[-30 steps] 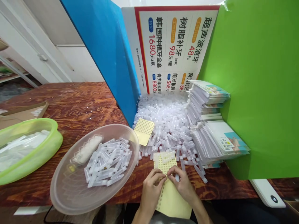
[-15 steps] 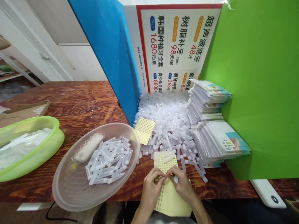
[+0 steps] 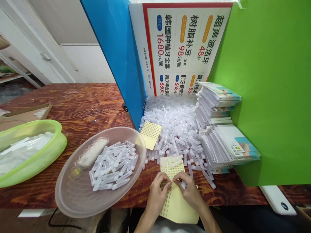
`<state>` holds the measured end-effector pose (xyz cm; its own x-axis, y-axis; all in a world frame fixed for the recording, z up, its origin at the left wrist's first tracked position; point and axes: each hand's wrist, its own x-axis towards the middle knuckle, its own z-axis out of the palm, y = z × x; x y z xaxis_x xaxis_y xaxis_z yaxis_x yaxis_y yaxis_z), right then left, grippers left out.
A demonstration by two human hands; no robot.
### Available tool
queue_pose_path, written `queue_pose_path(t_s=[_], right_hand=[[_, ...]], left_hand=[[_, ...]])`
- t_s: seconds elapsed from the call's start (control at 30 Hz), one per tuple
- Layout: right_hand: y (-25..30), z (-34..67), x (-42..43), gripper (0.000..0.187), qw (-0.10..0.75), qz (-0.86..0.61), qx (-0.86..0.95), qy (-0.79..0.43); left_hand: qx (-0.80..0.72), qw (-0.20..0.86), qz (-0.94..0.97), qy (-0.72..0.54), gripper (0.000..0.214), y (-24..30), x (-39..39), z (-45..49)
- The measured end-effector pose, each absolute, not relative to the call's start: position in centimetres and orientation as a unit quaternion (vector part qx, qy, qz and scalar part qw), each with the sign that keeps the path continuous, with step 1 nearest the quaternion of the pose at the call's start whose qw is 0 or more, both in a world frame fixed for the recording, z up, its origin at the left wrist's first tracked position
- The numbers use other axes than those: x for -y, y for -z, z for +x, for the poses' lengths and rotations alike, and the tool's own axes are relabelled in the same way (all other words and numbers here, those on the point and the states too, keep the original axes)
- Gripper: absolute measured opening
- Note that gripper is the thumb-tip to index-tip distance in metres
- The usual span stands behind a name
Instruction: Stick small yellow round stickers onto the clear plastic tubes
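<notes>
A yellow sheet of small round stickers point(image 3: 178, 208) lies at the table's front edge, beneath both hands. My left hand point(image 3: 157, 192) is closed in a pinch over it, thumb and forefinger meeting my right fingertips; whatever they grip is too small to make out. My right hand point(image 3: 188, 187) is also closed, with a small translucent plastic tube point(image 3: 183, 184) in it, only its pale end showing between the fingers. At the sheet's far end rest a few more tubes point(image 3: 175, 161). Just beyond spreads a large pile of tubes point(image 3: 172, 119).
Left of my hands stands a translucent bowl point(image 3: 73, 200) of tubes, with a green basket point(image 3: 60, 139) farther left. Another sticker sheet point(image 3: 151, 134) lies on the pile. Stacked cards point(image 3: 218, 145) lean by a green panel point(image 3: 274, 97); a blue panel point(image 3: 114, 42) rises opposite. A white device point(image 3: 277, 200) sits right.
My pinched fingertips have shifted slightly left and stay together over the sheet. The view has tilted a little; the tubes and bowls stay where they were.
</notes>
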<state>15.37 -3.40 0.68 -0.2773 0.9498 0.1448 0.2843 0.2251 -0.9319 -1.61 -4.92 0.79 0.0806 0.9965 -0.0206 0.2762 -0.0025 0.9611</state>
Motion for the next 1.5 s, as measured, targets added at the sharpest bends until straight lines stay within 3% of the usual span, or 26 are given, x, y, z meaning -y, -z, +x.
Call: queue_pose_path(t_s=[0.57,0.83,1.07,1.3,1.5], right_hand=[[0.7,16.2,3.5,0.006,0.399,-0.486,0.655,-0.419],[1.5,16.3,3.4,0.010,0.446,-0.497,0.629,-0.397],[0.8,15.6,3.1,0.008,0.419,-0.497,0.644,-0.403],[0.9,14.7,2.7,0.030,0.480,-0.544,0.604,-0.329],[1.1,16.0,2.8,0.026,0.478,-0.532,0.610,-0.341]], left_hand=[[-0.545,0.444,0.603,-0.377,0.011,-1.2,4.8,-1.4],[-0.544,0.427,0.611,-0.385,0.006,-1.0,4.6,-1.4],[-0.537,0.448,0.606,-0.379,0.011,-1.9,4.6,-1.3],[-0.573,0.410,0.568,-0.427,0.016,-2.0,4.9,-1.3],[-0.531,0.568,0.442,-0.448,0.038,-2.4,4.8,-1.1]])
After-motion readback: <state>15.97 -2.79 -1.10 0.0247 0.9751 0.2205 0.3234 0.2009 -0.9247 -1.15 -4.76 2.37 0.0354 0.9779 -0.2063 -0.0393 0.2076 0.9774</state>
